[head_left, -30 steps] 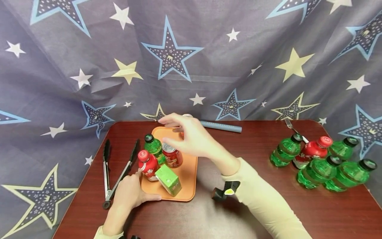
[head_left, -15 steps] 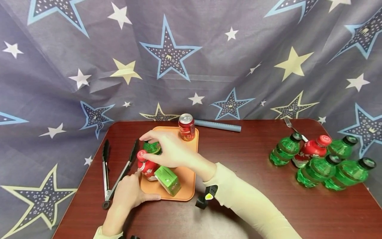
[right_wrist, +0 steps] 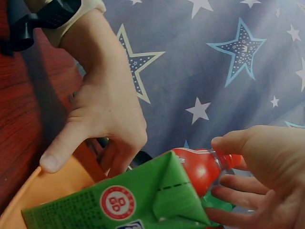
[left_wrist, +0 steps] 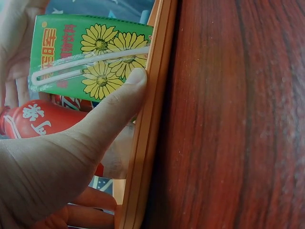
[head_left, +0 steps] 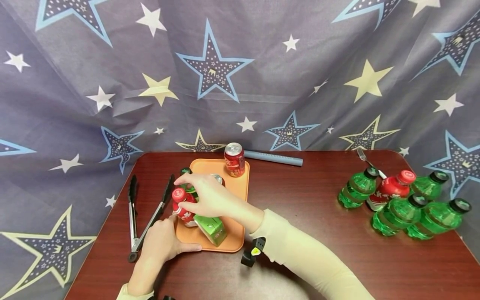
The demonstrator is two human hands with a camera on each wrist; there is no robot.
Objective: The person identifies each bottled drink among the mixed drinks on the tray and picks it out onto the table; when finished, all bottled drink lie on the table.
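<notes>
My left hand (head_left: 161, 239) grips the near-left corner of an orange tray (head_left: 236, 233), thumb along the front rim, fingers at the left side. On the tray stand a red bottle (head_left: 183, 214), a green bottle (head_left: 185, 171), two red cans, one (head_left: 235, 160) at the far right corner, and a green drink carton (head_left: 211, 229) with daisies and a straw on its side. My right hand (head_left: 210, 196) reaches over the tray, thumb beside the red bottle, fingers spread past its cap, partly hiding the green bottle and the nearer can (head_left: 218, 179).
Metal tongs (head_left: 136, 243) lie left of the tray. A blue-grey bar (head_left: 273, 158) lies at the table's back edge. Several green bottles (head_left: 358, 189), another red bottle (head_left: 391, 189) and a fork (head_left: 363, 155) are at the right. A starry cloth (head_left: 300, 83) hangs behind.
My right hand has moved from the far can, left and nearer, over the tray to the red bottle, uncovering the far can. The left hand has kept its place at the tray corner.
</notes>
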